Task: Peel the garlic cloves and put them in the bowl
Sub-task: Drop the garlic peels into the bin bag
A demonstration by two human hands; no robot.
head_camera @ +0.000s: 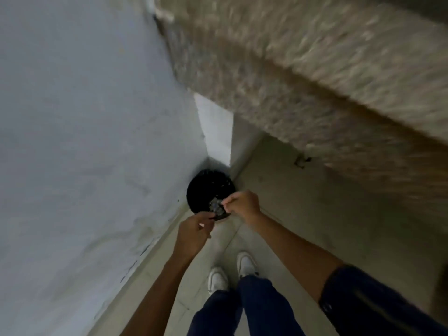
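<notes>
I stand over a round black bin (206, 185) in the corner of the floor. My left hand (194, 232) and my right hand (242, 206) are held close together just above its near rim, fingers curled. Between their fingertips is a small greyish clump, seemingly garlic skins (216, 206), which both hands pinch. The frame is blurred, so the clump's exact shape is unclear. No garlic clove and no bowl are in view.
A pale wall (84, 141) runs along the left down to the bin. A speckled stone counter (315, 69) overhangs at the upper right, with a white pillar (213, 132) under its end. My white shoes (232, 270) stand on the tiled floor behind the bin.
</notes>
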